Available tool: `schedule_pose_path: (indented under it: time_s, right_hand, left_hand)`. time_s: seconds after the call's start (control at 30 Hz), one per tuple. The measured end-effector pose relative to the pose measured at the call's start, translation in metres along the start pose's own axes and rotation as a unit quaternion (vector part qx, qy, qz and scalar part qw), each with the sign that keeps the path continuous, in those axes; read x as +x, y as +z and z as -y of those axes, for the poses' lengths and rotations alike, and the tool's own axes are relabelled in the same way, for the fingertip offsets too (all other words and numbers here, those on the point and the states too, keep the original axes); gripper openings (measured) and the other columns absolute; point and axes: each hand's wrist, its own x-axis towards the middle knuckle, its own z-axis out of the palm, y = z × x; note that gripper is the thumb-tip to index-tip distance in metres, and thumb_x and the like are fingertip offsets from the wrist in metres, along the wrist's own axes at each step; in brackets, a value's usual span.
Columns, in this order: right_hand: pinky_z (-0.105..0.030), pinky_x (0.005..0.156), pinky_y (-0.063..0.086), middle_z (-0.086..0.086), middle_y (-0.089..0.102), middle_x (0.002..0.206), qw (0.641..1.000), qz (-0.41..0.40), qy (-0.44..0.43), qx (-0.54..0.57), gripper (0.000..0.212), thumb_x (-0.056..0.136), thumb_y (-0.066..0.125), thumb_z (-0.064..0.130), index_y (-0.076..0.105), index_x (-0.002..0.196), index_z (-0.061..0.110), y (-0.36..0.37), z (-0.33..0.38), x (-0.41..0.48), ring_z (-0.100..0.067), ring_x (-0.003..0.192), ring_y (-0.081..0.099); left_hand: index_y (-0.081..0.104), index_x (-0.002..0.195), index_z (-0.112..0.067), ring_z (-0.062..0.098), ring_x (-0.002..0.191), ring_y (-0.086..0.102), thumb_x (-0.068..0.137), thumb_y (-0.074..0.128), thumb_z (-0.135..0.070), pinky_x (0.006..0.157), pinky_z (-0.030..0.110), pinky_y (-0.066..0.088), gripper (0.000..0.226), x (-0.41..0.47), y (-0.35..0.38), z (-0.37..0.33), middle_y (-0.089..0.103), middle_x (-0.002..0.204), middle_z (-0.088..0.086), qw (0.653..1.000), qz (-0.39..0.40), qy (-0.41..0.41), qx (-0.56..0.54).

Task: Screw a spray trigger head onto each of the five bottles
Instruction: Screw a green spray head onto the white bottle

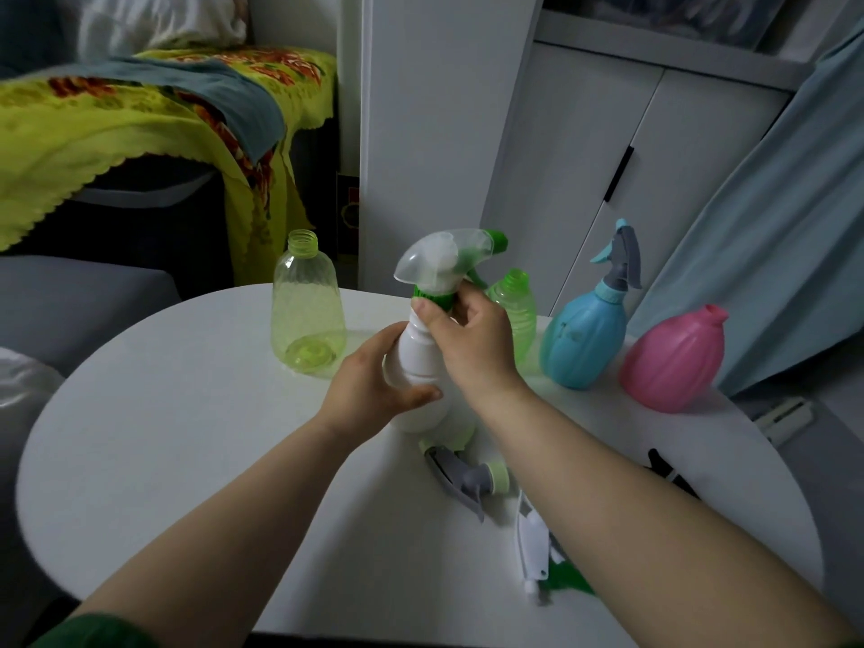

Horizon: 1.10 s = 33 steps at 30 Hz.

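While the left hand [374, 381] wraps the white bottle [416, 362] to stop it spinning on the table [177, 441], the right hand [467, 339] pinches the green collar [432, 297] of its trigger head [444, 259], apparently to thread it; the blue bottle [584, 339], already capped, stands right of the white bottle.

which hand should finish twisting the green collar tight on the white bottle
Right. The right hand already has its fingers on the green collar, while the left hand wraps the white bottle and steadies it.
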Motion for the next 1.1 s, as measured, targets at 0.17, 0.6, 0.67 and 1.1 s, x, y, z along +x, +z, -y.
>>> schedule_pose_path:
  time_s: [0.17, 0.6, 0.67, 1.1]
  right_hand:
    - [-0.021, 0.073, 0.046, -0.010, 0.065, 0.088, 0.998, 0.054, 0.037, 0.019, 0.015, 0.078, 0.063, 0.015, 0.060, 0.091, 0.008, -0.006, 0.006, 0.004, -0.018, 0.081, 0.059]
    - [-0.029, 0.092, 0.044, 0.003, 0.062, 0.095, 0.985, 0.160, 0.044, 0.054, 0.021, 0.077, 0.064, 0.010, 0.060, 0.093, 0.022, -0.019, 0.005, 0.007, -0.013, 0.095, 0.057]
    - [-0.031, 0.092, 0.044, 0.000, 0.062, 0.096, 0.987, 0.153, 0.035, 0.040, 0.026, 0.076, 0.064, 0.010, 0.061, 0.102, 0.010, -0.015, 0.009, 0.004, -0.014, 0.094, 0.057]
    - [-0.026, 0.085, 0.044, -0.016, 0.065, 0.113, 0.971, 0.057, 0.108, -0.203, 0.025, 0.087, 0.050, 0.017, 0.062, 0.106, 0.004, -0.067, -0.047, -0.009, -0.027, 0.103, 0.058]
  left_hand:
    - [0.047, 0.120, -0.015, 0.014, 0.095, 0.048, 0.061, 0.079, -0.017, 0.079, 0.025, 0.038, 0.067, -0.002, 0.000, -0.006, 0.052, 0.105, -0.006, 1.000, 0.005, -0.012, -0.001]
    - [0.041, 0.124, -0.018, 0.015, 0.104, 0.048, 0.060, 0.079, -0.010, 0.083, 0.021, 0.035, 0.075, 0.004, -0.013, -0.003, 0.052, 0.109, -0.002, 0.993, 0.107, -0.053, -0.011]
    - [0.042, 0.124, -0.018, 0.016, 0.103, 0.049, 0.060, 0.079, -0.011, 0.082, 0.021, 0.035, 0.074, 0.001, -0.013, -0.001, 0.053, 0.109, -0.002, 0.994, 0.092, -0.053, -0.012]
    - [0.043, 0.120, -0.017, 0.017, 0.093, 0.047, 0.057, 0.081, -0.020, 0.078, 0.029, 0.037, 0.074, 0.013, -0.005, 0.004, 0.049, 0.101, -0.003, 0.996, -0.041, -0.082, 0.022]
